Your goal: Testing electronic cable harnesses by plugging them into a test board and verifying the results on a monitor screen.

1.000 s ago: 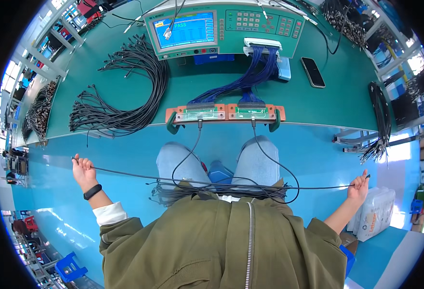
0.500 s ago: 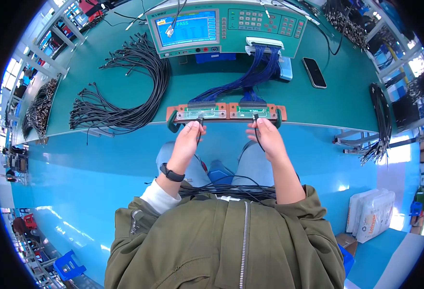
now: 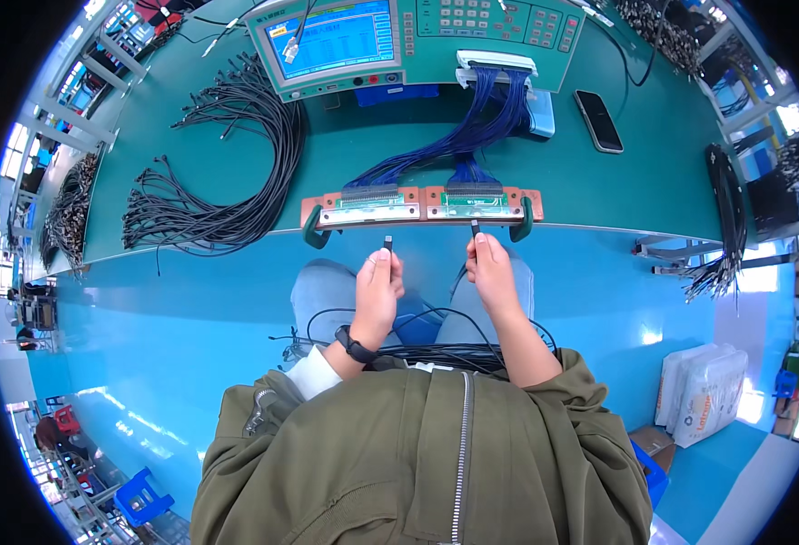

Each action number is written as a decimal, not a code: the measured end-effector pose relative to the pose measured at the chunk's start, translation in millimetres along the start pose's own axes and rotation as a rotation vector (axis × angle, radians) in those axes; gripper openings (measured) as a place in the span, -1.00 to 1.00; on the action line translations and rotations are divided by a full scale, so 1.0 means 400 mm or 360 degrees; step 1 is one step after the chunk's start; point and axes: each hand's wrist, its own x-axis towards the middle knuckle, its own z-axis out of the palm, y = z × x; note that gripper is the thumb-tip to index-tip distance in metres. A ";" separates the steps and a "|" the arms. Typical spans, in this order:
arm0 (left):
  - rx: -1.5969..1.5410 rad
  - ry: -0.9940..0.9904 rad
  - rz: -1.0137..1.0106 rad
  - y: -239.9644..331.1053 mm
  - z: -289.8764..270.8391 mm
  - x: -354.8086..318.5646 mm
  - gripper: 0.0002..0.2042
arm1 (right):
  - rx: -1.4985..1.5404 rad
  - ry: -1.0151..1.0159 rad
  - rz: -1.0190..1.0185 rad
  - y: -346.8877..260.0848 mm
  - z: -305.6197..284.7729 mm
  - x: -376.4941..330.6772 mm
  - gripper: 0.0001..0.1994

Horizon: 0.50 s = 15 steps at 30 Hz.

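My left hand (image 3: 378,289) is closed on a black cable connector (image 3: 388,243), which points up a short way off the left half of the test fixture (image 3: 424,216). In my right hand (image 3: 493,272), thumb and fingers pinch another black cable connector (image 3: 475,227); its tip is at the front edge of the fixture's right half, and I cannot tell whether it touches. The fixture is orange-brown with green circuit boards and a dark green handle at each end. Black cables (image 3: 436,352) lie across my lap; whether both connectors belong to one cable is hidden.
Blue ribbon wires (image 3: 454,150) run from the fixture to a green tester (image 3: 495,27) with a lit screen. A bundle of black cables (image 3: 272,182) lies left on the green table (image 3: 581,195). A phone (image 3: 598,121) and another cable bundle (image 3: 726,204) are at the right.
Both connectors were up at the fixture; my left hand has drawn its connector back from it, and my right hand has shifted slightly down. My fingers have closed more. The tester's screen display has changed.
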 end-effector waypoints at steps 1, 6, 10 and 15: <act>0.0001 0.0001 -0.0008 0.002 -0.004 0.003 -0.76 | 0.0000 0.0004 0.0007 0.001 -0.002 -0.003 -0.75; 0.0135 0.0068 -0.0074 0.059 -0.043 0.050 -0.75 | -0.0100 0.0006 -0.0080 0.001 0.009 -0.004 -0.75; 0.0181 0.0093 -0.0133 0.078 -0.051 0.056 -0.75 | -0.0141 0.0081 -0.0074 0.005 0.006 -0.005 -0.74; 0.0188 0.0074 -0.0127 0.074 -0.051 0.058 -0.74 | -0.0216 0.0116 -0.0158 0.014 -0.001 -0.002 -0.73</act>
